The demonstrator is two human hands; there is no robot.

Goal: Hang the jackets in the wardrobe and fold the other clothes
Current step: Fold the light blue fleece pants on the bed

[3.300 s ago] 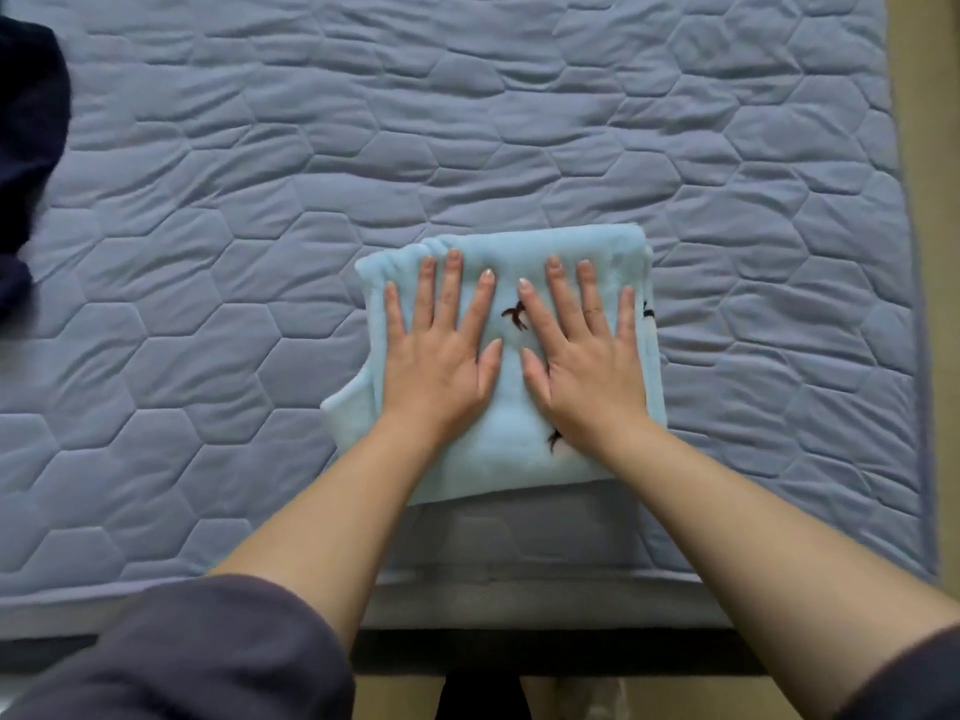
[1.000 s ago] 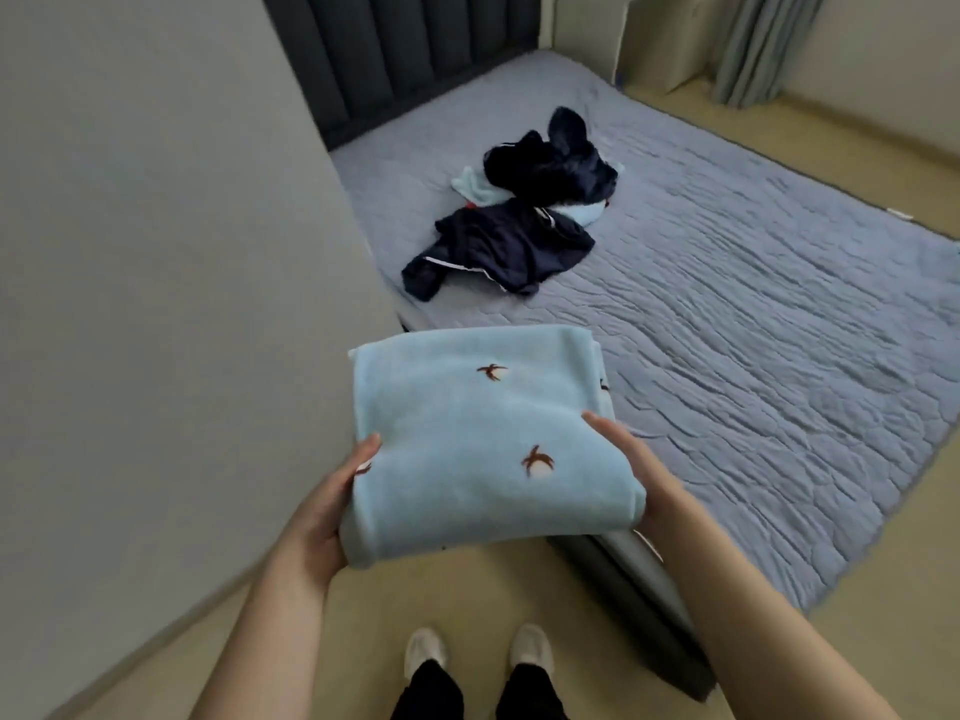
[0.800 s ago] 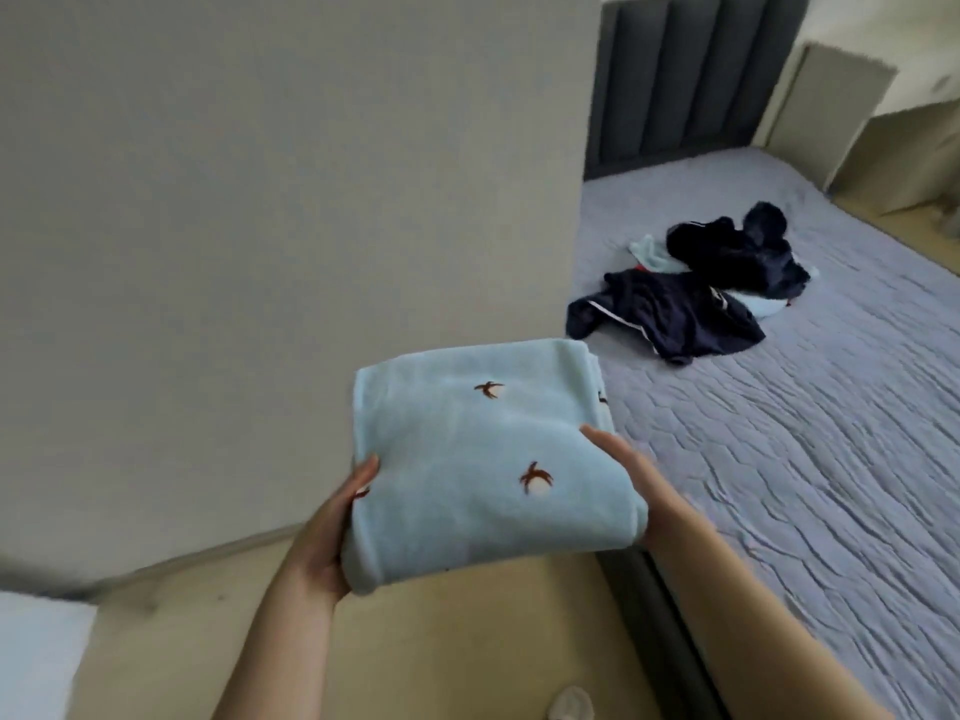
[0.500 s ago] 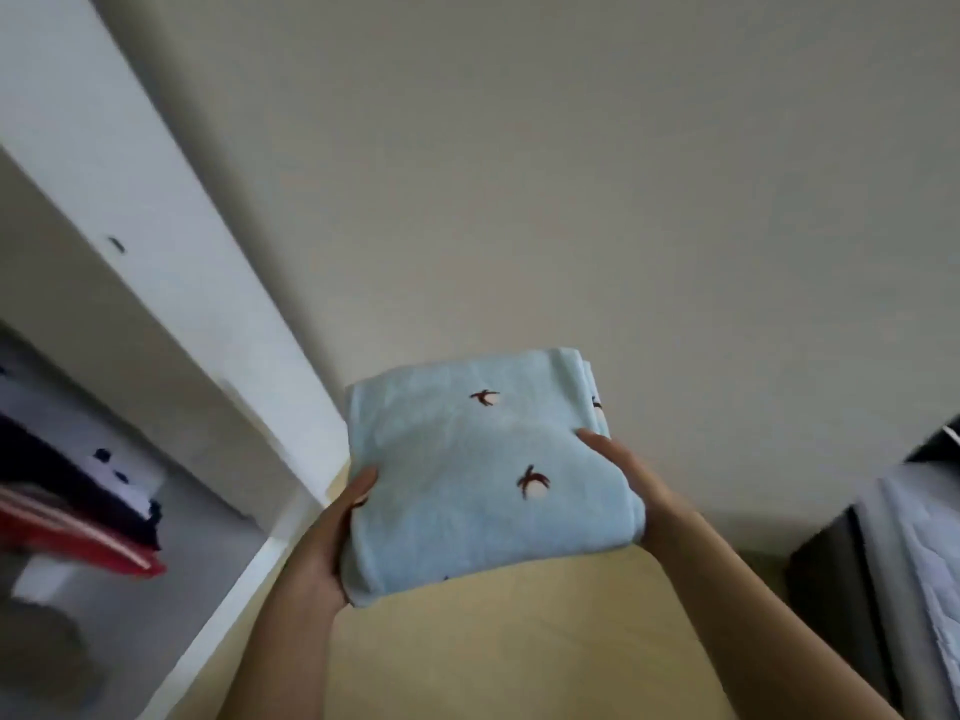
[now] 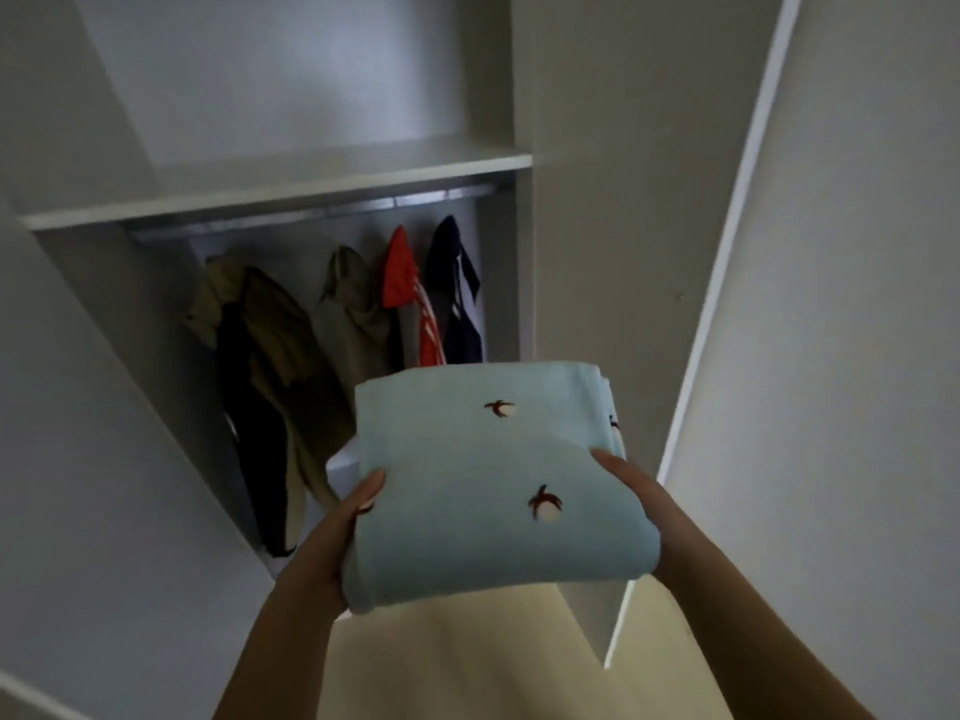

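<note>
facing the open wardrobe (image 5: 523,262), the folded light-blue garment (image 5: 493,475) is gripped at its left edge by the left hand (image 5: 332,537) and at its right by the right hand (image 5: 636,488), long side crosswise. the shelf (image 5: 291,192), judged the likely spot, lies ahead and above, equally near both hands.

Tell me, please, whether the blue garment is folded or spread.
Folded. The blue garment is a bundle with stacked layers at its right edge, held between the left hand and right hand.

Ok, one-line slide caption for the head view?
Left hand and right hand hold a folded light-blue garment in front of the open wardrobe, jackets hanging on its rail.
</note>
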